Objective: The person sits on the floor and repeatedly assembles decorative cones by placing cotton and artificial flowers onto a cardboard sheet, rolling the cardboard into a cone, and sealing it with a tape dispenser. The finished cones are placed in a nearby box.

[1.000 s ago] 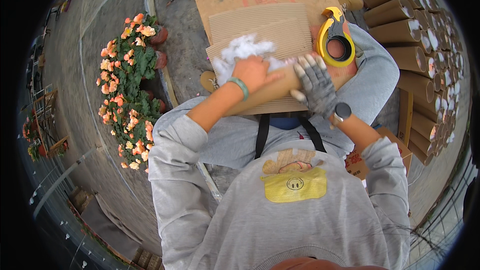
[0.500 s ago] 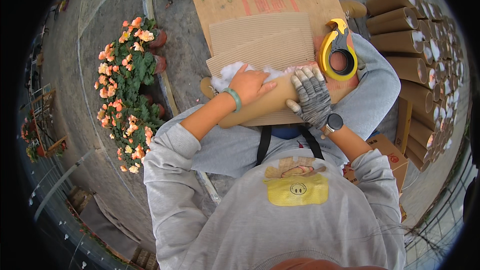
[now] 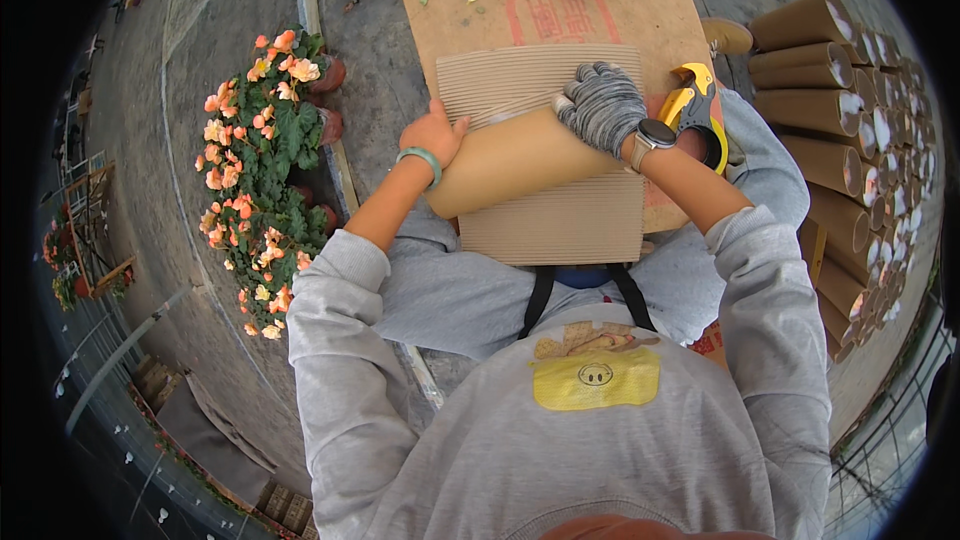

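Roll: brown cardboard roll [image 3: 510, 165] is lying across ridged sheets [image 3: 555, 230].
Left end: your left hand [image 3: 436, 137] is touching; grip unclear.
Right end: your gloved right hand [image 3: 604, 112] is resting unclenched.
Beside glove: yellow tape dispenser [image 3: 690, 100] is sitting.

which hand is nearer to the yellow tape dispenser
Right. The gloved right hand lies on the right part of the cardboard roll, just left of the yellow tape dispenser; the left hand is at the roll's left end, farther away.
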A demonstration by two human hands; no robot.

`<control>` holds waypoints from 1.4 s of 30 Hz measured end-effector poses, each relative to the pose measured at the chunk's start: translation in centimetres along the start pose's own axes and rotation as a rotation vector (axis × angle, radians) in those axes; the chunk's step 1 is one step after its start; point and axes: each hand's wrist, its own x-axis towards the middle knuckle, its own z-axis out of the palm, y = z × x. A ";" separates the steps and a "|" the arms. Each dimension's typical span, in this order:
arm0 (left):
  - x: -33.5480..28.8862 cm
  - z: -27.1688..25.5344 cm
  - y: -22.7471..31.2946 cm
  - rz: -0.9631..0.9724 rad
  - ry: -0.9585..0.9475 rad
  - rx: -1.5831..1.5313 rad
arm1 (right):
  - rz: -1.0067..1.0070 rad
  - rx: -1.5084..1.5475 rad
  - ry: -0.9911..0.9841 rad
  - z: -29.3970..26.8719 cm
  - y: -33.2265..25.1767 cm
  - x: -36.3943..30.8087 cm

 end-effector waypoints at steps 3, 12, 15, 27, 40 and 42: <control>0.2 -1.7 1.0 0.269 -0.180 0.144 | 0.018 0.099 0.229 0.6 -0.1 -0.3; -0.2 -1.0 10.2 0.724 -0.377 -0.219 | -0.085 0.065 0.288 1.3 -0.2 -4.7; -2.1 -0.1 11.5 0.677 -0.319 -0.104 | -0.049 0.067 0.478 2.1 -1.2 -7.0; -3.2 -4.1 12.8 0.629 0.009 0.076 | 0.531 -0.042 0.240 4.3 5.4 -13.1; -7.2 1.5 11.6 0.622 0.398 0.111 | 0.138 1.547 0.345 -10.5 -0.1 -14.3; -7.3 1.7 11.6 0.620 0.406 0.087 | 0.411 1.287 0.143 -9.3 -2.6 -14.1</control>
